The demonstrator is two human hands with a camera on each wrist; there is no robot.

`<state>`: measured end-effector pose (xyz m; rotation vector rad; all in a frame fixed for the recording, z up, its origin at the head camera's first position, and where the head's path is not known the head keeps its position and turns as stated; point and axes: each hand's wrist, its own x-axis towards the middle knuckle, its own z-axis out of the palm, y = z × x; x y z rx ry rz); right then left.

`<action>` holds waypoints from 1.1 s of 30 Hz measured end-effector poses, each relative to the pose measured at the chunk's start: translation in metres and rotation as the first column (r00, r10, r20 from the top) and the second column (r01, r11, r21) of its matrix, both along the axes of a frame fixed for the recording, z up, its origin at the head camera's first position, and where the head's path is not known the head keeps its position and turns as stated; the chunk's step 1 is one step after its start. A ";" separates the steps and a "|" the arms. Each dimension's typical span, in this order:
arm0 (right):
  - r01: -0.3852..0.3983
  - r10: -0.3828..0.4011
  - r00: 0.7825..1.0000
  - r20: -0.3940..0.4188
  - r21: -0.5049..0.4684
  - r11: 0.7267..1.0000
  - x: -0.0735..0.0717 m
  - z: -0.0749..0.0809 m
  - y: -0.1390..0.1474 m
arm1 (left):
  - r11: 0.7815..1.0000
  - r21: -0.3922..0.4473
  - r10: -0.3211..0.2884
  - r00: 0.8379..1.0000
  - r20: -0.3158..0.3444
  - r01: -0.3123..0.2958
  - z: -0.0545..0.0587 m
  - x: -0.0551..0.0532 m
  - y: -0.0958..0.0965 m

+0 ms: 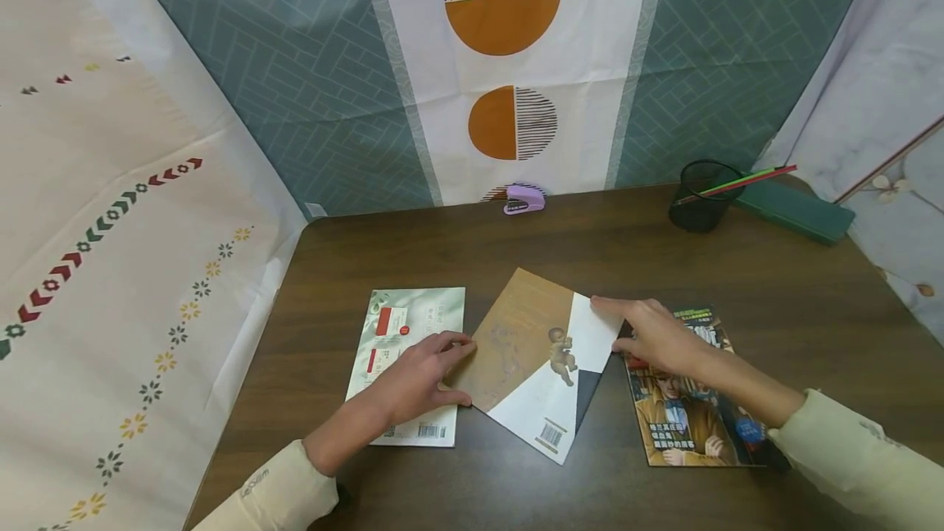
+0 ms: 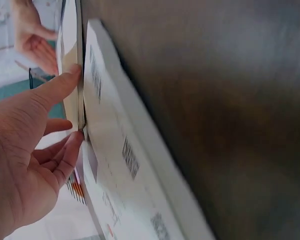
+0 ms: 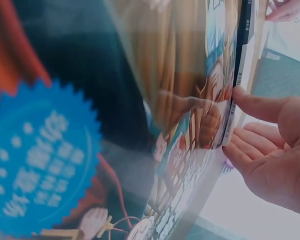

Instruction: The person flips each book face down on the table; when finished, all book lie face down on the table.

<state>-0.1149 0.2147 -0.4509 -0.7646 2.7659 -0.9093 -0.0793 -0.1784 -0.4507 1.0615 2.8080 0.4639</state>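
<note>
Three books lie on a dark wooden table (image 1: 664, 269). The middle one, a brown and white book (image 1: 527, 351), sits tilted. My left hand (image 1: 460, 367) rests over a pale green book (image 1: 409, 326) and touches the brown book's left edge with straight fingers. Seen from the left wrist, its thumb (image 2: 60, 82) and fingers press the brown book's edge (image 2: 72, 107) beside the pale green book (image 2: 115, 150). My right hand (image 1: 608, 322) lies over a colourful magazine (image 1: 682, 424) and touches the brown book's white right corner. The right wrist view shows the magazine (image 3: 90, 125) close up beside those fingers (image 3: 257, 107).
A purple stapler (image 1: 524, 199) stands at the table's back edge. A black mesh pen cup (image 1: 701, 197) with pencils and a dark green case (image 1: 796, 211) sit at the back right. Patterned cloth hangs behind and at both sides.
</note>
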 end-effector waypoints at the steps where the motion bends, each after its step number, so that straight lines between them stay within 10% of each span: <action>1: -0.003 0.003 1.000 -0.005 -0.001 1.000 -0.001 0.000 0.000 | 1.000 0.000 0.001 1.000 -0.002 -0.001 -0.001 0.002 0.000; 16: -0.067 0.067 0.998 0.001 0.006 0.998 -0.011 -0.001 0.002 | 0.998 -0.060 0.008 0.999 0.050 -0.005 0.000 0.012 0.007; 33: -0.157 0.156 0.986 0.057 0.016 0.987 -0.035 -0.003 -0.003 | 0.998 -0.045 0.042 0.993 -0.114 -0.048 -0.013 0.039 0.013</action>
